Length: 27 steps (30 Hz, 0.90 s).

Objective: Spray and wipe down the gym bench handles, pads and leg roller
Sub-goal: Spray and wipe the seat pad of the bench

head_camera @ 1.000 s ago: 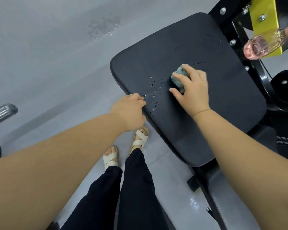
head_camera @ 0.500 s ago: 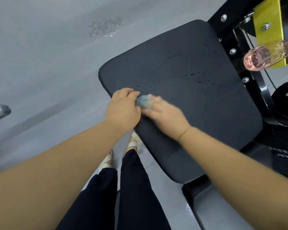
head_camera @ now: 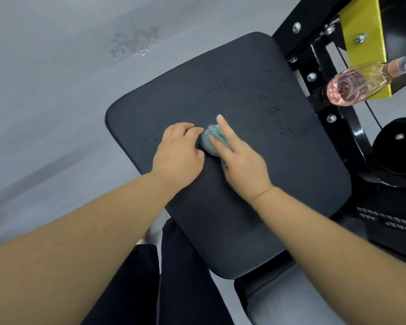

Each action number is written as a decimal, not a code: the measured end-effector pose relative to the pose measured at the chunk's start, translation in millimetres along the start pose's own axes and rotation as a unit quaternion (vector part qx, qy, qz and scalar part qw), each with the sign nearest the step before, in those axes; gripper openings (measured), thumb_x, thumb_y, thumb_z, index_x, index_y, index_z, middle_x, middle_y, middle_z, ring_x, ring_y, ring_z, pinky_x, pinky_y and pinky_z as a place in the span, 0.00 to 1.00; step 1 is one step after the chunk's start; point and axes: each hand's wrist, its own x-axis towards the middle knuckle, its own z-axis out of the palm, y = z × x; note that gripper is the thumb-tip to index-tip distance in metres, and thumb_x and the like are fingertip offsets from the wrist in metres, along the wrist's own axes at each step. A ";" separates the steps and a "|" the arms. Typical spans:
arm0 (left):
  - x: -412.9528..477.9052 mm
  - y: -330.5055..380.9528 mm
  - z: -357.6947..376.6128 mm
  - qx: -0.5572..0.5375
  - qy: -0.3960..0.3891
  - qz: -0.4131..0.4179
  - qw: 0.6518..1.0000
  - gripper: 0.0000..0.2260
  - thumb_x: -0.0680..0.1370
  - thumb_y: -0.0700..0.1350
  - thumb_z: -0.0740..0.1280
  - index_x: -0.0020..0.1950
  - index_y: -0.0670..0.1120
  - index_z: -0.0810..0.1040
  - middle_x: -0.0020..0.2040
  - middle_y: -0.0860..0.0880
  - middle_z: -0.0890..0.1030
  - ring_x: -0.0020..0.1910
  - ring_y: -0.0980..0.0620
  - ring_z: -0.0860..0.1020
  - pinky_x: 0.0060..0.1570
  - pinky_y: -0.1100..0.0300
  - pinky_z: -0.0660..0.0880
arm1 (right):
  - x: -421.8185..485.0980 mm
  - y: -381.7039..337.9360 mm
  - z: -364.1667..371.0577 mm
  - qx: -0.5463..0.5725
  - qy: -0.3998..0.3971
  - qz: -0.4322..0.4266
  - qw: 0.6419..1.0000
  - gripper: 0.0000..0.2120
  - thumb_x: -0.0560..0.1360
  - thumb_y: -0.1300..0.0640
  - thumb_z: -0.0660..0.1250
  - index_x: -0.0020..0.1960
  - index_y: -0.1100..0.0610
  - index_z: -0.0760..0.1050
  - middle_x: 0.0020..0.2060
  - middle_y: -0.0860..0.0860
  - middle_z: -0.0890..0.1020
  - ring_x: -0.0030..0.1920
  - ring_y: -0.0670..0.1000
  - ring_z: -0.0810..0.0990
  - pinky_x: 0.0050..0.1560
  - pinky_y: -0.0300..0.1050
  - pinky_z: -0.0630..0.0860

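Observation:
The black bench pad [head_camera: 256, 95] fills the middle of the head view, with streaks and droplets of spray on its far half. A bunched blue-grey cloth [head_camera: 209, 139] lies on the pad's near left part. My right hand [head_camera: 242, 165] presses on the cloth with straight fingers, the index finger reaching past it. My left hand [head_camera: 178, 156] lies on the pad just left of it, its curled fingertips closed on the cloth's left edge. A clear spray bottle [head_camera: 354, 83] of pink liquid lies on the frame at the upper right.
The black steel frame [head_camera: 314, 52] with bolts and a yellow plate [head_camera: 363, 26] rises beyond the pad on the right. A black rounded part [head_camera: 396, 146] sits at the right edge. A wet patch [head_camera: 134, 43] marks the grey floor. My dark-trousered legs [head_camera: 174, 277] stand against the pad's near edge.
My right hand swept the cloth from mid-pad toward the near left edge. My left hand moved from the pad's edge onto the pad and closed on the cloth. My view moved closer.

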 end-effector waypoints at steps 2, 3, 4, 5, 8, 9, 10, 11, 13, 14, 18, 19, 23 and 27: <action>6.0 8.2 1.8 0.008 -0.007 0.013 1.000 0.22 0.78 0.40 0.57 0.72 0.48 0.65 0.73 0.51 0.63 0.74 0.51 0.54 0.69 0.60 0.56 | 13.6 50.4 -8.3 -0.054 0.024 0.021 0.998 0.25 0.67 0.70 0.54 0.62 0.62 0.75 0.66 0.59 0.73 0.61 0.62 0.76 0.50 0.50 0.78; 8.3 11.3 3.0 0.012 -0.014 0.019 1.000 0.22 0.78 0.40 0.57 0.72 0.48 0.65 0.73 0.52 0.62 0.74 0.51 0.53 0.69 0.59 0.57 | 21.4 76.6 -14.4 -0.065 0.028 0.065 0.995 0.26 0.67 0.73 0.56 0.63 0.63 0.74 0.67 0.60 0.72 0.65 0.65 0.71 0.57 0.57 0.76; 10.5 14.5 4.5 0.016 -0.021 0.026 0.999 0.22 0.78 0.40 0.57 0.72 0.48 0.65 0.73 0.52 0.62 0.75 0.50 0.52 0.69 0.58 0.57 | 27.9 99.1 -21.5 -0.065 0.021 0.126 0.990 0.26 0.68 0.75 0.58 0.64 0.63 0.73 0.68 0.59 0.70 0.69 0.65 0.66 0.61 0.59 0.72; 14.5 18.8 7.0 0.021 -0.028 0.031 0.999 0.22 0.78 0.41 0.57 0.72 0.48 0.65 0.73 0.51 0.62 0.75 0.50 0.50 0.70 0.56 0.57 | 32.3 114.4 -27.1 -0.056 0.016 0.194 0.979 0.26 0.70 0.74 0.59 0.67 0.62 0.71 0.71 0.57 0.68 0.72 0.63 0.62 0.64 0.57 0.70; 22.1 25.5 11.7 0.036 -0.026 0.027 0.999 0.22 0.78 0.41 0.57 0.72 0.49 0.65 0.74 0.51 0.60 0.76 0.50 0.49 0.69 0.55 0.58 | 35.3 96.9 -20.8 -0.013 0.061 0.239 0.969 0.20 0.72 0.65 0.63 0.64 0.62 0.74 0.67 0.58 0.72 0.69 0.60 0.68 0.66 0.52 0.67; 24.2 27.4 13.7 0.041 -0.022 0.023 0.999 0.22 0.78 0.42 0.58 0.72 0.49 0.65 0.74 0.51 0.60 0.75 0.49 0.50 0.68 0.54 0.58 | 31.1 80.9 -13.8 0.000 0.077 0.205 0.976 0.18 0.72 0.61 0.64 0.61 0.62 0.77 0.63 0.59 0.76 0.65 0.60 0.73 0.64 0.51 0.69; 24.9 26.9 15.2 0.052 -0.018 0.023 0.998 0.23 0.77 0.42 0.58 0.73 0.49 0.64 0.74 0.51 0.59 0.75 0.49 0.50 0.68 0.54 0.59 | 24.2 62.0 -5.9 0.015 0.081 0.165 0.983 0.17 0.72 0.57 0.65 0.58 0.62 0.78 0.59 0.58 0.79 0.62 0.60 0.76 0.63 0.49 0.70; 24.9 26.0 16.7 0.062 -0.019 0.026 0.998 0.23 0.77 0.42 0.59 0.73 0.49 0.63 0.74 0.51 0.59 0.75 0.49 0.50 0.68 0.55 0.59 | 15.0 45.2 -0.4 0.030 0.078 0.121 0.989 0.17 0.73 0.54 0.64 0.57 0.62 0.80 0.58 0.57 0.80 0.60 0.58 0.78 0.63 0.45 0.69; 24.9 23.5 17.8 0.074 -0.032 0.033 0.996 0.25 0.76 0.43 0.60 0.74 0.50 0.61 0.75 0.51 0.57 0.75 0.49 0.50 0.68 0.55 0.60 | -3.7 33.0 -0.1 0.044 0.044 0.004 0.998 0.17 0.74 0.52 0.62 0.56 0.61 0.80 0.57 0.56 0.81 0.59 0.58 0.78 0.64 0.44 0.68; 24.2 22.0 17.0 0.079 -0.043 0.033 0.995 0.26 0.76 0.43 0.59 0.75 0.51 0.60 0.75 0.52 0.56 0.75 0.50 0.49 0.68 0.55 0.61 | -7.0 41.5 -4.0 0.040 0.025 -0.051 0.998 0.15 0.75 0.55 0.61 0.55 0.60 0.81 0.57 0.56 0.81 0.59 0.58 0.79 0.64 0.47 0.69; 25.3 22.4 12.1 0.108 -0.071 0.028 0.991 0.27 0.77 0.43 0.59 0.75 0.53 0.56 0.76 0.54 0.53 0.75 0.51 0.47 0.63 0.57 0.66 | 14.7 127.3 -22.8 -0.013 0.049 -0.011 0.999 0.15 0.74 0.65 0.59 0.56 0.59 0.80 0.58 0.57 0.80 0.60 0.62 0.77 0.65 0.46 0.65; 26.1 24.0 11.2 0.112 -0.069 0.025 0.991 0.27 0.77 0.43 0.59 0.75 0.53 0.56 0.75 0.54 0.54 0.75 0.51 0.48 0.62 0.57 0.66 | 21.7 145.1 -30.3 -0.012 0.062 0.079 0.995 0.16 0.75 0.65 0.59 0.59 0.59 0.78 0.60 0.56 0.79 0.63 0.62 0.74 0.65 0.44 0.64; 28.6 28.5 9.9 0.117 -0.050 0.009 0.992 0.25 0.77 0.43 0.58 0.74 0.53 0.60 0.74 0.54 0.57 0.72 0.49 0.54 0.56 0.57 0.70 | 41.7 127.1 -29.8 0.020 0.146 0.350 0.925 0.18 0.73 0.65 0.60 0.62 0.57 0.76 0.63 0.56 0.75 0.64 0.57 0.72 0.65 0.47 0.67; 29.3 30.5 11.4 0.131 -0.042 0.005 0.990 0.25 0.77 0.43 0.58 0.74 0.54 0.59 0.73 0.54 0.58 0.72 0.49 0.54 0.52 0.58 0.70 | 19.1 47.3 3.1 0.048 0.111 0.136 0.983 0.16 0.70 0.66 0.62 0.54 0.57 0.80 0.57 0.55 0.80 0.59 0.57 0.76 0.63 0.53 0.70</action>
